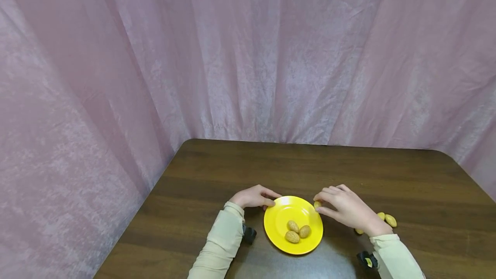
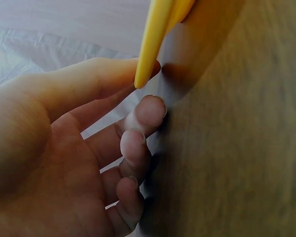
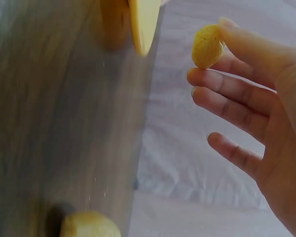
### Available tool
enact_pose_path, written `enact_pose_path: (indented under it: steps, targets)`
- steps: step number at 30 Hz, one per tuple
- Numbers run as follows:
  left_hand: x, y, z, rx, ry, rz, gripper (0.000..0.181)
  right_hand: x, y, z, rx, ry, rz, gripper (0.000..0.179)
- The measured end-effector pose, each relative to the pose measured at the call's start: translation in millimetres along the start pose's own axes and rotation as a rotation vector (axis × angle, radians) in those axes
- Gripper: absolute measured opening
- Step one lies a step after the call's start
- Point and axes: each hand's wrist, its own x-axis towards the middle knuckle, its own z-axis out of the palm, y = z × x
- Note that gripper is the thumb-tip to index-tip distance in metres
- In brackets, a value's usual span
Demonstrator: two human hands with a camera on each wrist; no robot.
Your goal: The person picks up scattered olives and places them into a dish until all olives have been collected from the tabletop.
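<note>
A yellow plate (image 1: 275, 223) lies on the table with three oval, rough-shelled walnuts (image 1: 292, 237) grouped in its lower middle. At its left rim is my left hand (image 1: 253, 196), pinching the edge between thumb and fingers; the rim (image 2: 150, 54) shows against the thumb in the left wrist view. My right hand (image 1: 346, 208) pinches one more walnut (image 3: 207, 47) between thumb and fingertips, held up by the plate's right rim. The right hand's other fingers are spread apart in the right wrist view.
Several more walnuts (image 1: 390, 220) lie on the brown wooden table (image 1: 232, 167) around my right wrist, partly hidden by it. Another walnut (image 3: 90, 226) shows low in the right wrist view. A pink curtain (image 1: 248, 55) hangs behind the table's far edge.
</note>
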Motion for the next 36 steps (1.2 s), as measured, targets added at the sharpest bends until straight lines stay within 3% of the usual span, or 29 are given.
enact_pose_path:
  steps: [9,19,36]
  targets:
    - [0.1,-0.2,0.5,0.006,0.003,0.004,0.035,6.8,-14.6,12.9,-0.010,0.021,-0.137,0.016]
    - [-2.5,3.8,-0.1,0.005,0.007,0.002,0.035,12.7,-26.6,25.1,-0.004,0.027,-0.209,0.016]
    - [-1.9,4.8,1.7,0.017,0.001,-0.003,0.036,8.9,-31.2,28.2,0.024,-0.059,-0.177,0.015]
